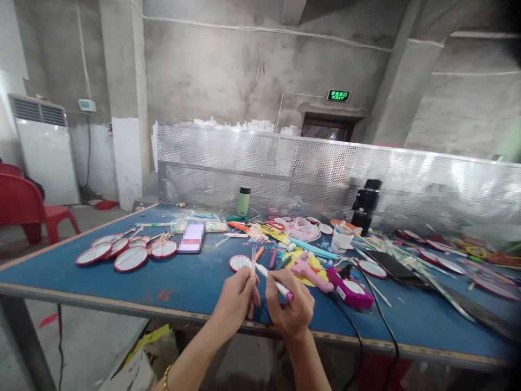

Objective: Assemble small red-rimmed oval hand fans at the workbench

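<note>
Near the table's front edge, my left hand (237,296) is closed around a flat wooden stick (253,263) that stands upright from the fingers. My right hand (291,304) grips a white marker pen (279,287) with a pink-purple end, its tip pointing up and left toward the stick. A small gap shows between the two hands. Just behind the left hand lies a round white disc with a red rim (239,263). To the right of the right hand rest a pink glue gun (310,272) and a purple box (352,291).
Several red-rimmed discs (131,258) lie at the left beside a phone (192,238). A green tumbler (243,202), a white cup (342,240) and a black flask (367,205) stand farther back. Loose sticks (258,231) clutter the middle; black cables (380,309) hang over the front edge.
</note>
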